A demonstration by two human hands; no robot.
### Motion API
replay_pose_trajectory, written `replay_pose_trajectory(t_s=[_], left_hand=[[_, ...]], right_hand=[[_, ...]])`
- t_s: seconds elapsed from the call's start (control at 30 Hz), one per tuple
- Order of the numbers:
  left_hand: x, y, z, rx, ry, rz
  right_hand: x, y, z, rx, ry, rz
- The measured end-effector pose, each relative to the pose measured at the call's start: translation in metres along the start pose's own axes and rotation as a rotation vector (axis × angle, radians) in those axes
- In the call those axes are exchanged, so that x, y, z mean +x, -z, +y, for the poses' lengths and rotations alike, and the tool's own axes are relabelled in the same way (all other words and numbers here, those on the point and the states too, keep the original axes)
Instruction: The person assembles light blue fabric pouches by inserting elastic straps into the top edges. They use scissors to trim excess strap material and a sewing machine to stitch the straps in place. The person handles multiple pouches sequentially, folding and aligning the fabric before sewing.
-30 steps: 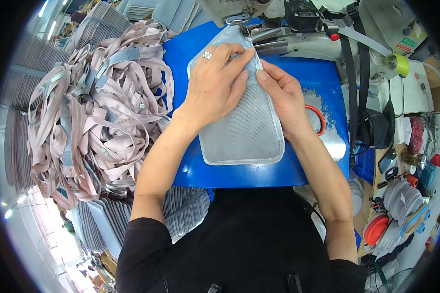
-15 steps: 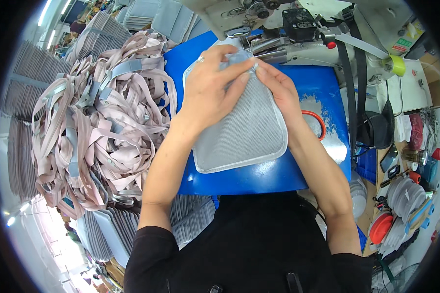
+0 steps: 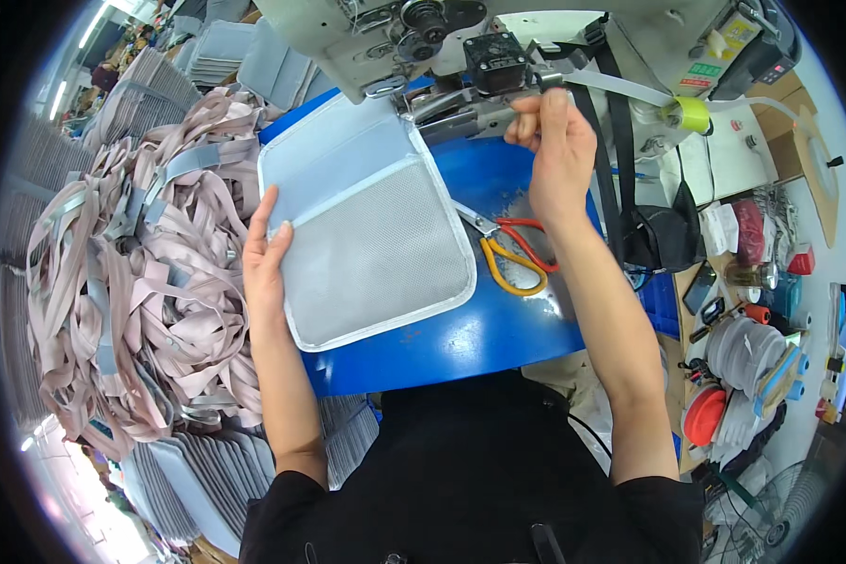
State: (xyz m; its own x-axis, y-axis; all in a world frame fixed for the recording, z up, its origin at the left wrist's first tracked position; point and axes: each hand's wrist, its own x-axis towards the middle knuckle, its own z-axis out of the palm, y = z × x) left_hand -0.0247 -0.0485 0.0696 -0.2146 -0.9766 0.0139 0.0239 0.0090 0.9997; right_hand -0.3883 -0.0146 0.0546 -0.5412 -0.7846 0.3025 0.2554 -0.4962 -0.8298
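A grey pouch-like panel (image 3: pixel 376 254) with pale bound edges, mesh on its nearer part and smooth fabric on its far part, lies on the blue work surface (image 3: pixel 395 362). Its far end is beside the sewing machine's needle area (image 3: pixel 385 89). My left hand (image 3: pixel 266 254) grips its left edge, thumb on top. Up at the machine's attachment, my right hand (image 3: pixel 559 155) is closed, fingers curled by the end of the metal arm; what they hold is hidden. Scissors (image 3: pixel 512 254) with orange and red handles lie right of the panel, blades partly beneath it.
A large heap of pinkish straps (image 3: pixel 179 282) fills the left side. Stacks of grey panels (image 3: pixel 197 479) stand around it. White tape (image 3: pixel 620 85) runs through a yellow-green roller (image 3: pixel 691 115) on the machine. Rolls of tape (image 3: pixel 738 352) and small tools crowd the right shelf.
My right hand has left the panel and moved up and right to the machine's attachment. My left hand has shifted to the panel's left edge. The scissors now show more fully.
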Motion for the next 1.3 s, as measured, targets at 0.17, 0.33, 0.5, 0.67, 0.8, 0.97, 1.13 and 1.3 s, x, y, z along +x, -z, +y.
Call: replay_pose_trajectory(t_s=[0.17, 0.33, 0.5, 0.67, 0.8, 0.97, 1.13, 1.3], left_hand=[[0.000, -0.006, 0.013, 0.029, -0.027, 0.018], [-0.001, -0.004, 0.023, -0.002, -0.022, 0.011], [0.001, -0.009, 0.026, 0.007, -0.051, 0.014], [-0.001, -0.011, 0.027, 0.011, -0.029, 0.027], [0.006, -0.008, 0.025, 0.099, -0.112, 0.033], [0.035, -0.007, 0.038, 0.140, -0.093, 0.059], [0.069, -0.003, 0.045, 0.121, -0.098, 0.059], [0.116, 0.017, 0.046, 0.249, -0.128, 0.044]], right_hand=[[0.005, -0.003, 0.001, 0.124, -0.128, 0.106], [-0.026, -0.031, 0.009, 0.196, -0.350, 0.106], [-0.062, -0.051, 0.010, 0.059, -0.481, -0.161], [-0.063, -0.046, 0.005, 0.206, -0.569, -0.273], [-0.072, -0.043, 0.003, 0.305, -0.610, -0.266], [-0.069, -0.048, 0.008, 0.391, -0.582, -0.243], [-0.066, -0.054, 0.009, 0.368, -0.565, -0.213], [-0.051, -0.044, 0.022, 0.282, -0.536, -0.270]])
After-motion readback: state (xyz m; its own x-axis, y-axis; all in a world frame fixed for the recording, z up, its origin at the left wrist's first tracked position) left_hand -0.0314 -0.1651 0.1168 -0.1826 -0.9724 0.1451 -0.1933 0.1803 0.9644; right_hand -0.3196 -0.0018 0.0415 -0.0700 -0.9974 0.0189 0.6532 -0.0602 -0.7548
